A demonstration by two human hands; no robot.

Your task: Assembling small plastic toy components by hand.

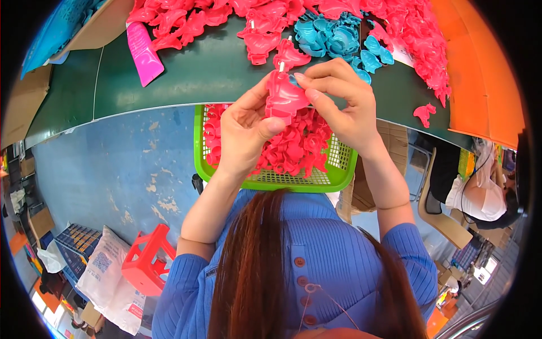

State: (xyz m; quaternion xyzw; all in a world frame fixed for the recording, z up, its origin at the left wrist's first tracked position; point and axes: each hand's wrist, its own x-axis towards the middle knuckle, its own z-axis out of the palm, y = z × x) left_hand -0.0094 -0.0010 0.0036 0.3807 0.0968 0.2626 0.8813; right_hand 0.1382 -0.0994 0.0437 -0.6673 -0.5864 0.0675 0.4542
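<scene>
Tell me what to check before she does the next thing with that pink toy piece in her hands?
1. Both hands on the pink plastic piece: ok, left hand and right hand pinch it.
2. Piece held over the green basket: ok.
3. Room left in the basket: ok, mesh floor shows at its right side.
4. More pink pieces waiting on the green table: ok.
5. Blue pieces kept in their own bunch: ok.
6. The two halves snapped fully together: cannot tell, fingers hide the join.

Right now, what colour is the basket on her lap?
Bright green basket, seen best in the head view.
</scene>
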